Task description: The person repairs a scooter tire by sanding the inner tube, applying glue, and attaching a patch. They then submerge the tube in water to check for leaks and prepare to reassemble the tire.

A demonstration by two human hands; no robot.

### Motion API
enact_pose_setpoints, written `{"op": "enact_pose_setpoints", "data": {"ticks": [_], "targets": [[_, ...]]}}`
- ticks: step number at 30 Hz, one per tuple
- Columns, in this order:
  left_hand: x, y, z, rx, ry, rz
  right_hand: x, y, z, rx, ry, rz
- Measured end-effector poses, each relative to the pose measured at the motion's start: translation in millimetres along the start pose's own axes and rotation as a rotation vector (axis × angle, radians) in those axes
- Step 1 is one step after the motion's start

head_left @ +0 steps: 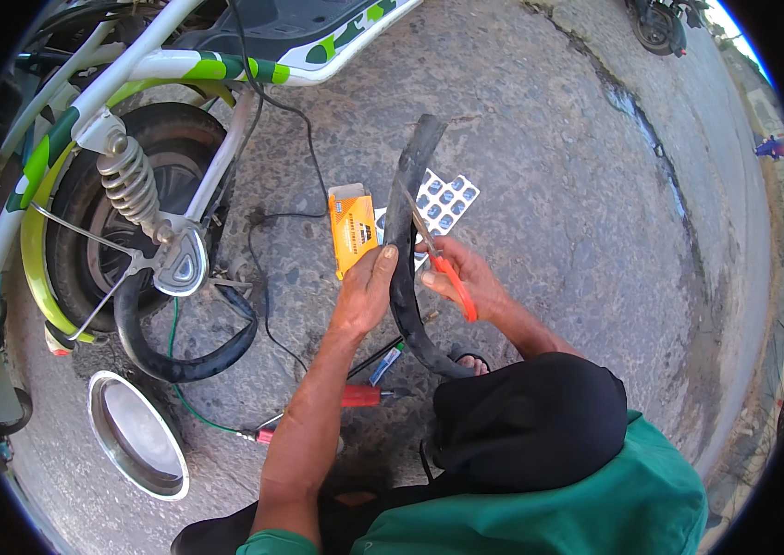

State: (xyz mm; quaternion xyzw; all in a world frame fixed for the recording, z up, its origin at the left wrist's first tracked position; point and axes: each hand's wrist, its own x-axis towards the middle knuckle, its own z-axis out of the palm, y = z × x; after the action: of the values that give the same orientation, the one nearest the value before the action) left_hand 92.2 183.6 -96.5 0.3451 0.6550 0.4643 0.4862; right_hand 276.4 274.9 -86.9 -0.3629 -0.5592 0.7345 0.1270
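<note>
My left hand [370, 289] is closed around a black rubber inner tube [401, 217], thumb lying along its side. The tube rises past the hand to a free upper end, and its lower part curves toward my foot. Scissors [455, 285] with orange-red handles are in my right hand [473, 275], just right of the tube. Their blades point up and lie close against the tube's right edge; whether they touch it I cannot tell. Behind the hands, an open orange box [352, 233] and a sheet of dark round patches [448, 200] lie on the ground.
At left stands a white-and-green scooter with its rear wheel [137, 213]; a black rubber loop [190, 367] hangs by it. A metal basin [98, 418] sits below. Near my left forearm are a small glue tube [387, 363], a red-handled tool [360, 396] and a green hose [190, 407]. Black cable [310, 153] crosses the pavement.
</note>
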Motion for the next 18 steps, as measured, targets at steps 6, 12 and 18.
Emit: {"op": "enact_pose_setpoints", "data": {"ticks": [6, 12, 18], "targets": [[14, -18, 4, -0.152, 0.102, 0.223, 1, 7, -5, -0.212, -0.049, -0.019], [21, 16, -7, -0.204, 0.202, 0.196, -1, 7, 7, -0.222, -0.103, -0.030], [31, 2, 8, -0.421, 0.212, 0.015, -8, 9, 28, 0.081, -0.089, -0.019]]}}
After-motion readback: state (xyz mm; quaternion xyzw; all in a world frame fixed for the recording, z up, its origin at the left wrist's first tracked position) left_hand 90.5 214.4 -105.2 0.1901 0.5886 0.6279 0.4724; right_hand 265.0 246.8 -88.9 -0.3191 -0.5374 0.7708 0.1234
